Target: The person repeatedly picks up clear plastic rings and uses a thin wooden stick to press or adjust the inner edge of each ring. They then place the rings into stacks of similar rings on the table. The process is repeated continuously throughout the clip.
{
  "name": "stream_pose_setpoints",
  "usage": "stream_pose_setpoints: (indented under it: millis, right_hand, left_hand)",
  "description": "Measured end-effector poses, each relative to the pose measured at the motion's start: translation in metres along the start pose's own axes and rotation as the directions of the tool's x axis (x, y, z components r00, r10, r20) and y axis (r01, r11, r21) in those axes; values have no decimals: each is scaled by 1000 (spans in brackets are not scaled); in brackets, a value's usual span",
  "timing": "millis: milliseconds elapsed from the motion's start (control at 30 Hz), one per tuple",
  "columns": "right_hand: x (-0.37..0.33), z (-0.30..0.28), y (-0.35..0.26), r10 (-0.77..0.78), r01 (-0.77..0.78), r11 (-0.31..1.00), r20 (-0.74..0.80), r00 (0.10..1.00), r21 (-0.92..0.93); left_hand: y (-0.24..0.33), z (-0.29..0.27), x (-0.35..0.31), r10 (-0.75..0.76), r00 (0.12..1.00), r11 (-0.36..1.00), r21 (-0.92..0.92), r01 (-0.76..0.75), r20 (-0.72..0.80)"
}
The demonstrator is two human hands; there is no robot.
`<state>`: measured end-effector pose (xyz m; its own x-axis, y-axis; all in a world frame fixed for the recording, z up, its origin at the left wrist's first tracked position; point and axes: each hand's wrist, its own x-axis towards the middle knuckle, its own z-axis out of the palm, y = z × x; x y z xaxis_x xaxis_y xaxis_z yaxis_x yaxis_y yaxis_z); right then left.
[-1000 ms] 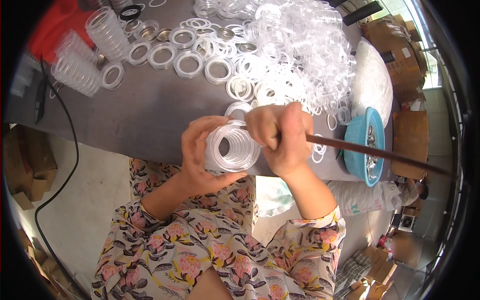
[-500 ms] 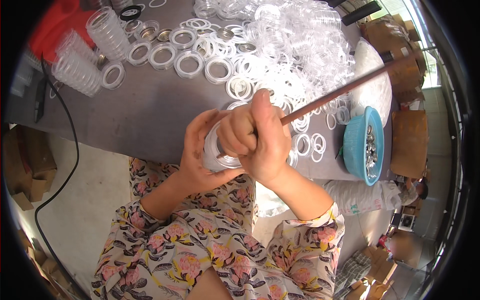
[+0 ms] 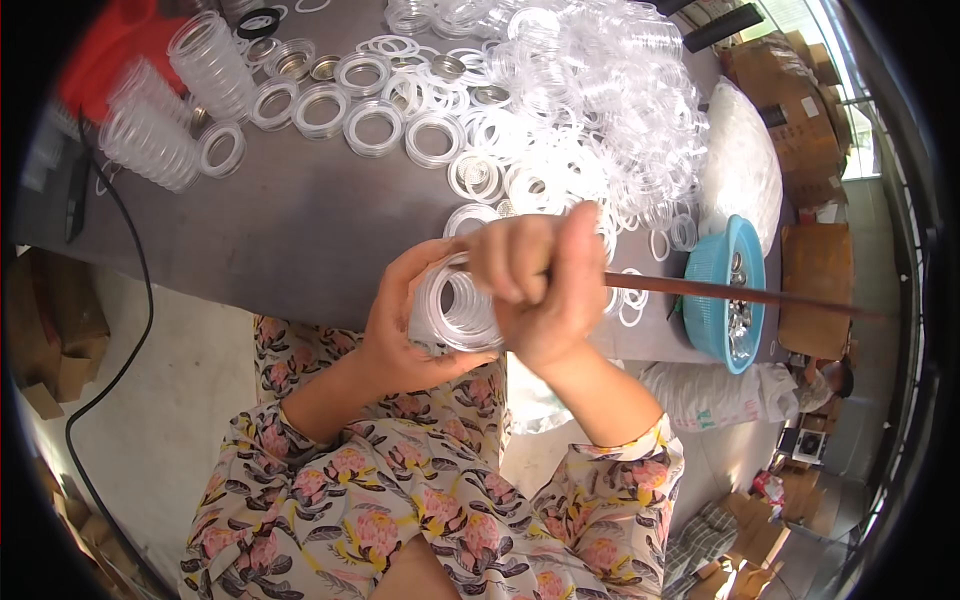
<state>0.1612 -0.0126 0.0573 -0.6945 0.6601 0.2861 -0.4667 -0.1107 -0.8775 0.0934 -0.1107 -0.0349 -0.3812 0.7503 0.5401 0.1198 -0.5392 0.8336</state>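
Brown stick swung from slanting to nearly level, our right hand gripping it; left hand cups clear ring stack by the table. We'd hold the stack steady, guiding the stick evenly.

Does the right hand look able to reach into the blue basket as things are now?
Probably not freely: the right hand is closed around a brown stick, which crosses in front of the blue basket in this view.
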Motion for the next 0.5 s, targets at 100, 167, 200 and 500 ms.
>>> stream_pose_setpoints:
  millis: [100, 167, 200, 500]
  right_hand:
    - [-1, 12, -4, 143, -140, 989, 69, 987, -37]
    - [-1, 5, -9, 358, -365, 923, 81, 930, 122]
    - [-1, 3, -15, 385, -386, 923, 68, 920, 3]
    - [3, -1, -19, 35, -43, 973, -41, 999, -226]
  left_hand:
    - [-3, -1, -1, 11, 1000, 996, -87, -12, -18]
    - [-3, 2, 0, 50, 998, 993, -103, -52, -25]
    - [-3, 3, 1, 54, 998, 994, -96, -56, -28]
    - [-2, 2, 1, 34, 999, 999, 30, -34, 13]
